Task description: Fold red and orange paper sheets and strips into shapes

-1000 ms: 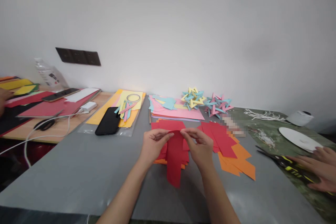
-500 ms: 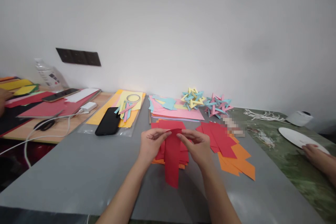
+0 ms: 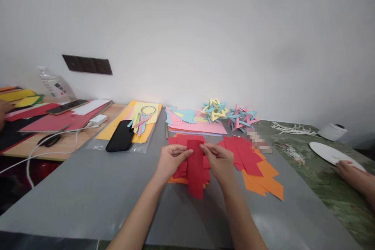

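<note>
Far left, at 9 o'clock: a co-worker's hand [image 3: 3, 108] sat at the frame edge beside red and yellow sheets [image 3: 43, 119] on a wooden desk [image 3: 58, 146]. A phone [image 3: 68, 105], a white charger [image 3: 99, 119] with its cable [image 3: 43, 144], black scissors [image 3: 49, 139] and a plastic bottle [image 3: 52, 84] lay there too.

On the grey worktop [image 3: 88, 191], toward 10 o'clock: a black phone [image 3: 120, 136] lay on a clear sleeve of yellow and orange paper [image 3: 140, 123], with a roll of tape [image 3: 148, 109] just behind it.

Centre: the left hand [image 3: 171, 160] pinched the left edge of a red paper strip [image 3: 195, 168] between thumb and fingertips, the other fingers curled. The right hand [image 3: 220, 160] pinched the strip's right edge the same way. The strip was held upright just above a pile of red pieces [image 3: 183, 140], over orange ones, its lower end hanging toward 6 o'clock.

At 12 o'clock: a stack of pink and blue sheets [image 3: 199, 125], then two woven paper stars [image 3: 215, 109], [image 3: 242, 117].

At 2 o'clock of the hands: loose red pieces [image 3: 243, 152] overlapped orange pieces [image 3: 265, 181].

Far right, 3 o'clock: a green marbled surface [image 3: 322, 179] carried white string [image 3: 290, 128], a white roll [image 3: 332, 131] and a white disc [image 3: 329, 152]. Another person's hand [image 3: 350, 172] rested on the disc's near edge.
</note>
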`<state>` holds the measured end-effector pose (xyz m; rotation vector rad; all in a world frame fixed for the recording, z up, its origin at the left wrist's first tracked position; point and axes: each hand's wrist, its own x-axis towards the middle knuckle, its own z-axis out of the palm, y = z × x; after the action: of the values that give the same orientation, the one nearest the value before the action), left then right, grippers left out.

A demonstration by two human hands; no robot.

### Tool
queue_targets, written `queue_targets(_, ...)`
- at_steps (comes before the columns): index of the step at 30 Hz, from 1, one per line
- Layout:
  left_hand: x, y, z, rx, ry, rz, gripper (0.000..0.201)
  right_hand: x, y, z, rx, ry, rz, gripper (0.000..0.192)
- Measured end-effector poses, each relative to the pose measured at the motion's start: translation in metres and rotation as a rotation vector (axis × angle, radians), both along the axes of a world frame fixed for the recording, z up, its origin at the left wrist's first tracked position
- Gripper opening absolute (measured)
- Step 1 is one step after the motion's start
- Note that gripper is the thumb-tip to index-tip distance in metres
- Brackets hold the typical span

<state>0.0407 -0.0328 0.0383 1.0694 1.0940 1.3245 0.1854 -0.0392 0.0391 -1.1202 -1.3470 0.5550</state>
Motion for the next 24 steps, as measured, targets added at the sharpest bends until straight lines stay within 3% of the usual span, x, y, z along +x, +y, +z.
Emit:
queue_targets(11,-0.002,0.002,-0.004,0.082,0.004,0.041,0.018,0.000,0.009,-0.008,-0.110,0.157,0.119,0.020)
queue_targets(15,-0.003,0.003,-0.005,0.112,-0.008,0.074,0.016,-0.002,0.006,-0.004,-0.147,0.111,0.189,0.019)
queue_targets(24,-0.004,0.007,-0.012,-0.009,-0.003,0.029,0.023,-0.002,0.003,0.001,-0.155,0.007,0.203,0.019)
